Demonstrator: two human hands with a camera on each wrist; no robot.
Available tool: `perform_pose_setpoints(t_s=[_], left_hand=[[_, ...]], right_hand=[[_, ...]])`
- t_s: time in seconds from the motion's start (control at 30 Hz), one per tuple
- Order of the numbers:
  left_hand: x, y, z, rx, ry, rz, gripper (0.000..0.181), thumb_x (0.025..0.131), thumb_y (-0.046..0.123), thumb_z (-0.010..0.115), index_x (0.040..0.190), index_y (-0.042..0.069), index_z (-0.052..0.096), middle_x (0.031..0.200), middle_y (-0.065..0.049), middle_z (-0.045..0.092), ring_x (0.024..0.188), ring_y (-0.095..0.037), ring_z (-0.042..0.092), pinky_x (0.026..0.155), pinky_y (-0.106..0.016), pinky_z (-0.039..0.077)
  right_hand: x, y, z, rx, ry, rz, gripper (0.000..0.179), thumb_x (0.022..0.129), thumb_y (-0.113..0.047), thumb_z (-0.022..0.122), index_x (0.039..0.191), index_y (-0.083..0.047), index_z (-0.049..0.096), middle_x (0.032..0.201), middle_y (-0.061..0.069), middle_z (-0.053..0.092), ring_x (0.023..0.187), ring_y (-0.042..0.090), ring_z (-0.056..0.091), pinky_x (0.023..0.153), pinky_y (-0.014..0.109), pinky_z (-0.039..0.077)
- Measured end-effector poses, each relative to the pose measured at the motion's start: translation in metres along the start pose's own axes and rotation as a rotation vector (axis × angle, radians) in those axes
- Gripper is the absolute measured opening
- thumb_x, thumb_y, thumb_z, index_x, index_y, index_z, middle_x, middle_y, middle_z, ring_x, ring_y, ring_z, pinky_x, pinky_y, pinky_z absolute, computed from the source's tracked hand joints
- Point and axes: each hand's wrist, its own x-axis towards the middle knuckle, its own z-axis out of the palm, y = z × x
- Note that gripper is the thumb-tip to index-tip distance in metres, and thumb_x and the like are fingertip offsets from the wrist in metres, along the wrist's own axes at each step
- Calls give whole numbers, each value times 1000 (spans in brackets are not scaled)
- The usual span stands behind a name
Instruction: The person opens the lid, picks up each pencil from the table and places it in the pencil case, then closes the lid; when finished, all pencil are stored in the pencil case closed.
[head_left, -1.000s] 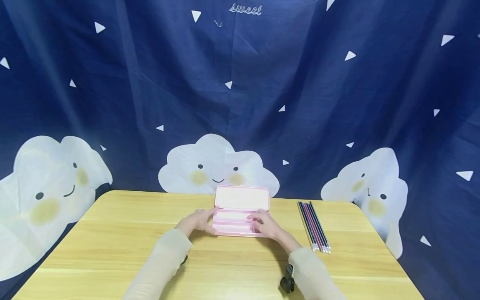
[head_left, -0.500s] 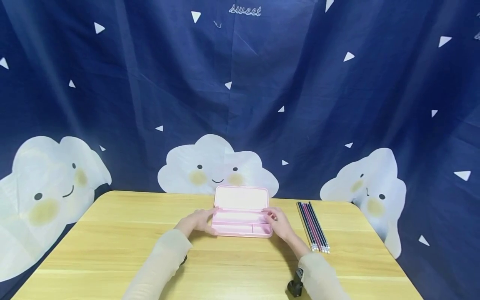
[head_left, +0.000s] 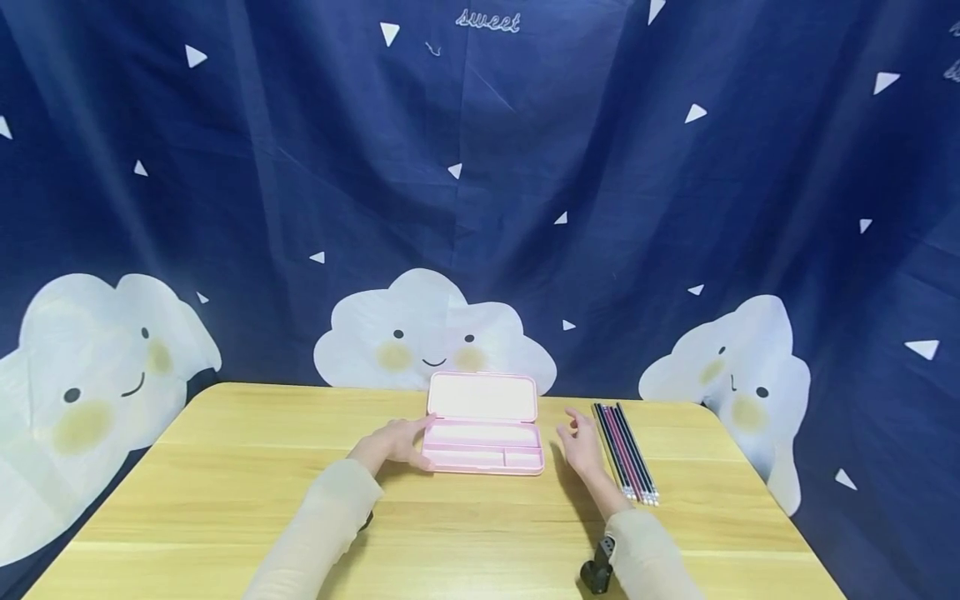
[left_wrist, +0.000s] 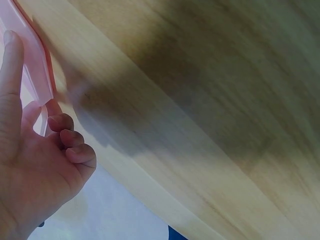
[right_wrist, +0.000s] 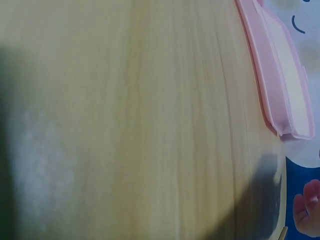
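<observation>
A pink pencil case (head_left: 463, 457) lies with its lid (head_left: 483, 397) raised toward the back of the table; its compartments hold nothing visible. My left hand (head_left: 390, 443) grips the case's left end, the thumb at the front corner and a finger near the hinge. In the left wrist view, the thumb (left_wrist: 11, 70) lies along the pink side while the other fingers curl near the hinge. Between the case and a row of several dark and red pencils (head_left: 626, 454), my right hand (head_left: 583, 447) hovers with loosely bent fingers, holding nothing. The right wrist view catches just its fingertips (right_wrist: 310, 205).
The pencils lie side by side on the wooden table (head_left: 225, 500), white eraser ends toward me. Behind the table's back edge hangs a dark blue curtain (head_left: 510, 167) with cloud faces. A black wrist camera (head_left: 597, 568) sits under the right sleeve.
My right hand has left the case's compartments and moved right, past the case's right end, toward the pencils. The left hand stays on the case, which has barely moved.
</observation>
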Motion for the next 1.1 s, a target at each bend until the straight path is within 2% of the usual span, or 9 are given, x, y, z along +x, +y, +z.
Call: perform_pose_setpoints(t_s=[0.17,0.3,0.5,0.7,0.8,0.93,1.03,1.1], left_hand=[[1,-1,0,-4,-6,-7,96,66,38,79,143,11,29,138,-23,39,126,-43,33,104,-56,27],[1,0,-1,6,-7,-11,96,66,40,79,143,12,30,137,-24,40,125,-43,34,103,-56,28],[-1,1,-1,15,6,-5,96,65,41,80,143,13,31,133,-27,43,122,-43,39,101,-56,31],[-2,2,-2,18,10,4,95,65,40,80,142,11,32,133,-28,43,122,-44,39,101,-57,31],[-2,2,-2,15,6,2,96,65,40,80,142,11,32,133,-27,42,123,-43,38,102,-56,30],[-2,2,-2,19,6,1,95,65,41,80,142,12,32,133,-27,43,122,-43,38,101,-57,31],[-1,1,-1,20,8,5,95,65,40,80,142,12,32,132,-28,43,122,-44,39,100,-58,32],[-2,1,-2,19,7,4,95,65,40,80,142,12,32,133,-28,42,122,-44,38,101,-57,31]], right_hand=[[-2,4,-7,-70,67,32,39,86,-9,57,120,10,50,100,26,48,81,30,52,70,42,47],[-4,5,-16,-130,75,85,40,89,-15,55,122,7,49,107,26,46,93,37,50,77,49,45],[-5,7,-31,-235,13,133,48,90,-23,54,128,5,45,122,32,39,110,46,43,85,58,41],[-4,16,-41,-342,-64,179,50,89,-27,52,128,5,45,121,33,39,110,49,42,83,62,40],[-6,18,-43,-373,-76,187,48,89,-26,52,124,6,48,118,33,41,109,49,42,84,62,38],[-8,20,-44,-437,-86,193,35,87,-25,55,106,6,57,111,32,45,105,49,42,83,62,38],[-8,20,-44,-476,-106,201,28,87,-23,57,92,5,56,104,32,45,102,49,43,81,61,38],[-8,21,-43,-487,-121,206,27,87,-22,57,90,5,55,103,32,45,102,49,42,83,61,37]])
